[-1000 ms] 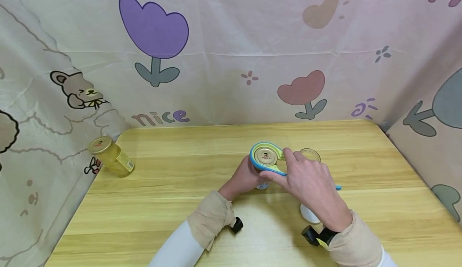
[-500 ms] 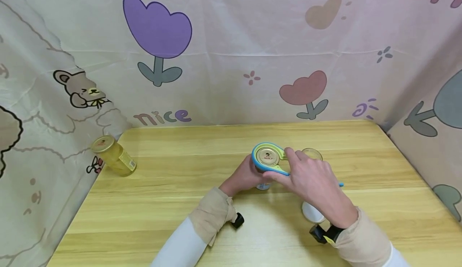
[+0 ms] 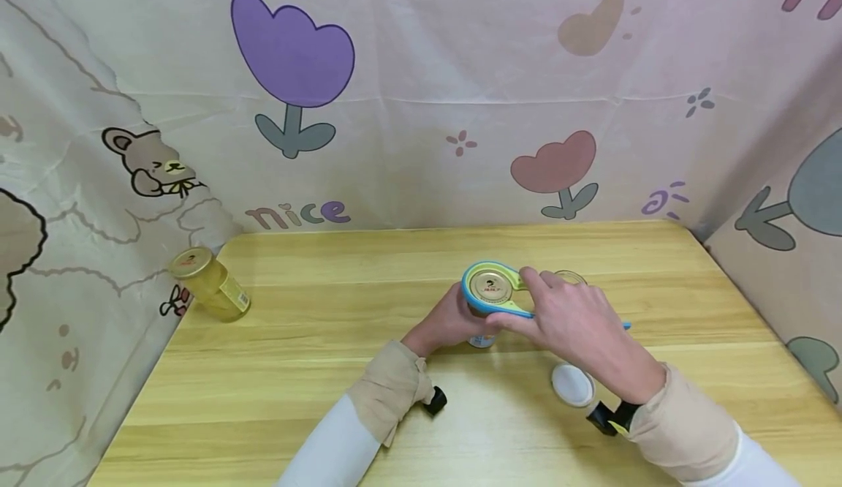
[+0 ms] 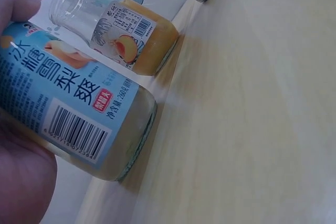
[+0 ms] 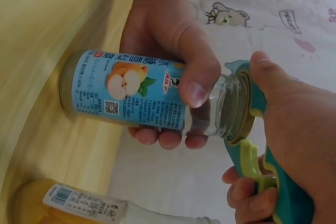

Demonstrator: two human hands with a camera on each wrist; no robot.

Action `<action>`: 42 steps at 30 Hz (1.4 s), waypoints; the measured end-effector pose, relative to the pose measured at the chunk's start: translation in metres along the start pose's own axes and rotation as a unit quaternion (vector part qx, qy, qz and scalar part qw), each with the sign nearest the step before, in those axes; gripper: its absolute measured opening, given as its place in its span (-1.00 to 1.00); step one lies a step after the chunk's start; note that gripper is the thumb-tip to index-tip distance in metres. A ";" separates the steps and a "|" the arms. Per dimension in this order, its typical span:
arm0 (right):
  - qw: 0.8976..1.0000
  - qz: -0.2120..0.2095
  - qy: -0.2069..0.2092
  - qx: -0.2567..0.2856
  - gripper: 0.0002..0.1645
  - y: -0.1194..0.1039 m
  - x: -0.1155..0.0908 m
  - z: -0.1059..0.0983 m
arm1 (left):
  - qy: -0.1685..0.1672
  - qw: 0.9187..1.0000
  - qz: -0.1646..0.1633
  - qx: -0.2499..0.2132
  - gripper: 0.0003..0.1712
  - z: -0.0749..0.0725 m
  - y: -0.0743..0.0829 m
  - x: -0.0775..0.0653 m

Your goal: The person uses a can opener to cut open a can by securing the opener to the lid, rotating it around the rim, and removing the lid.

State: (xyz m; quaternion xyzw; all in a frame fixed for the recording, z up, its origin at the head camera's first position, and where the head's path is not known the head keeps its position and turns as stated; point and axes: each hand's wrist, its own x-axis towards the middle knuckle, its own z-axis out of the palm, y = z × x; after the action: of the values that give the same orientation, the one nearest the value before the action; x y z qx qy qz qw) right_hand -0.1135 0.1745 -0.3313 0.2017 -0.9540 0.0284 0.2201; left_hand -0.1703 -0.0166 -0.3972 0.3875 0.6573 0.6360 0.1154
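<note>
My left hand (image 3: 447, 319) grips a glass jar (image 5: 131, 90) with a blue pear label, its fingers and thumb wrapped round the body. The jar stands upright on the wooden table. Around its gold lid (image 3: 490, 287) sits the ring of a blue and green jar opener (image 3: 503, 311). My right hand (image 3: 582, 319) holds the opener's handle, thumb on the near side and fingers curled over the far side. In the head view that hand hides most of the handle; its blue tip shows beyond the wrist side.
Behind my right hand stands a lidless jar (image 4: 126, 40) with orange contents. A white disc, seemingly an upturned lid (image 3: 572, 384), lies nearer me. Another gold-lidded yellow jar (image 3: 210, 286) is at the table's left edge. A printed cloth (image 3: 408, 92) hangs behind the table.
My right hand and the opener's handle have swung slightly away from me and to the right. More of the white disc shows. My left hand keeps its hold on the jar.
</note>
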 end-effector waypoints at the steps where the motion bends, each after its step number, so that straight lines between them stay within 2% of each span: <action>1: 1.000 -0.001 -0.003 -0.001 -0.14 0.000 0.000 0.000 | 0.001 1.000 -0.001 -0.001 -0.36 0.000 0.000 0.000; 5: 1.000 -0.005 -0.020 -0.002 -0.14 0.002 0.003 -0.003 | 0.001 1.000 -0.001 -0.004 -0.37 0.001 0.000 0.000; 21: 0.992 0.025 -0.107 0.064 -0.16 0.005 0.016 -0.017 | 0.006 1.000 -0.007 -0.016 -0.46 0.001 -0.004 -0.001; 26: 0.984 0.048 -0.130 0.109 -0.20 0.009 0.015 -0.026 | -0.003 1.000 -0.013 -0.010 -0.44 0.001 -0.004 -0.002; 29: 0.974 0.064 -0.150 0.156 -0.27 0.012 0.013 -0.033 | -0.008 1.000 -0.007 -0.006 -0.43 0.001 -0.005 -0.001; 32: 0.959 0.081 -0.176 0.206 -0.37 0.015 0.009 -0.040 | -0.002 1.000 0.001 0.007 -0.40 0.001 -0.015 0.001; 35: 0.944 0.096 -0.193 0.249 -0.53 0.019 0.003 -0.045 | 0.010 1.000 -0.010 0.016 -0.44 0.001 -0.025 0.003; 37: 0.928 0.103 -0.207 0.293 -0.60 0.021 -0.003 -0.046 | 0.017 0.999 -0.021 0.021 -0.47 0.001 -0.031 0.004; 39: 0.897 0.109 -0.230 0.361 -0.59 0.022 -0.010 -0.046 | 0.022 0.999 -0.029 0.027 -0.49 0.001 -0.032 0.004; 40: 0.876 0.118 -0.245 0.399 -0.57 0.023 -0.014 -0.046 | 0.023 0.999 -0.028 0.029 -0.49 0.002 -0.033 0.004; 42: 0.825 0.127 -0.273 0.478 -0.50 0.024 -0.022 -0.045 | 0.025 0.999 -0.025 0.032 -0.47 0.001 -0.033 0.004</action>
State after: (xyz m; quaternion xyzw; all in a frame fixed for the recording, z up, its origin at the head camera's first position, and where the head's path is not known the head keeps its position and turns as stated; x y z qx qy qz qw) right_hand -0.0866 0.2111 -0.2999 0.1580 -0.8594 0.4521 -0.1792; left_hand -0.1839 -0.0095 -0.4269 0.3587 0.6891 0.6213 0.1025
